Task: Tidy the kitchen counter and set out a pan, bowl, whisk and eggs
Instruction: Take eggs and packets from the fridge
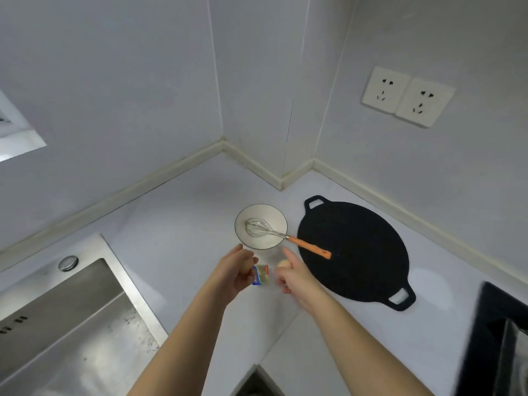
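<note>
Two bare hands are out over the white kitchen counter (177,218), just short of the bowl. The left hand (235,271) has its fingers curled round a pale brown egg (246,266), most of it hidden in the palm. The right hand (294,278) grips a second pale brown egg (283,263) on its thumb side, lower fingers curled in and index finger straight, pointing toward the bowl. That hand is blurred, so the exact pinch cannot be told. Between the hands sits a small clear container with a blue and red label (261,276), and whether it rests on the counter or is held cannot be told. Just beyond is the round white ceramic bowl with a thin dark rim (257,212). In it lies the wire head of a steel whisk with an orange handle (307,246), the handle leaning over the rim and reaching above the edge of the flat black round pan with two loop handles (354,267), just right of the bowl. Off left is a stainless steel sink (71,310) with a round metal cap (68,263) on its rim. Two white wall sockets (408,97) are up on the right. A dark, blurred appliance (497,338) cuts into the lower right corner.
</note>
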